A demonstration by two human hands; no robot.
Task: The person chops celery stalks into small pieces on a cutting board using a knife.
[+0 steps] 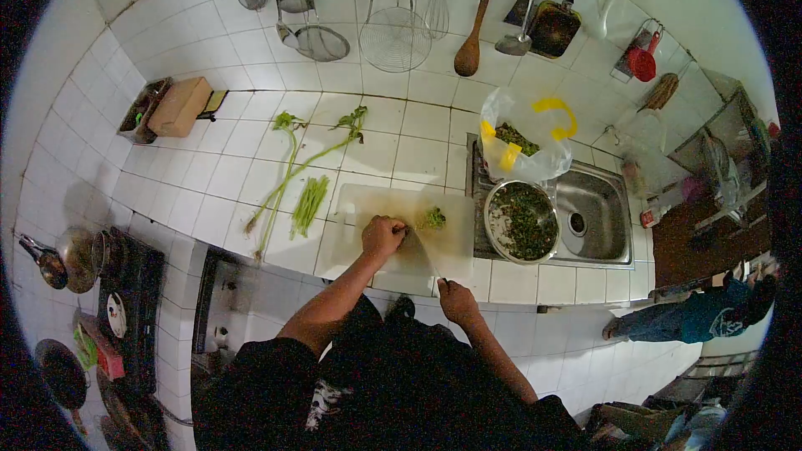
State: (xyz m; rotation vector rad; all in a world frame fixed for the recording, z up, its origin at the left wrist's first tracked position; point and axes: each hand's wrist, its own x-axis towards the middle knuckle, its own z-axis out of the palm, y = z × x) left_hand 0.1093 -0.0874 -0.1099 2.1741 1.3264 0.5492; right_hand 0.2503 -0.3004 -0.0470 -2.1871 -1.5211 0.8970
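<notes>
Ladles, a wire skimmer point(394, 36), a whisk point(435, 7) and a wooden spoon point(469, 52) hang on the tiled wall. A cardboard box point(179, 106) sits at the bench's far left. A plastic bag point(525, 147) of greens stands behind the sink point(595, 215).

left hand point(383, 235) on cutting board point(368, 200), chopped greens point(433, 218)

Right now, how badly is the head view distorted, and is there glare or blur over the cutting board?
Head view: strong fisheye, tile lines bow, corners black. The cutting board is evenly lit, no glare; left hand sharp, right hand slightly soft; steel bowl rim glints mildly.
</notes>
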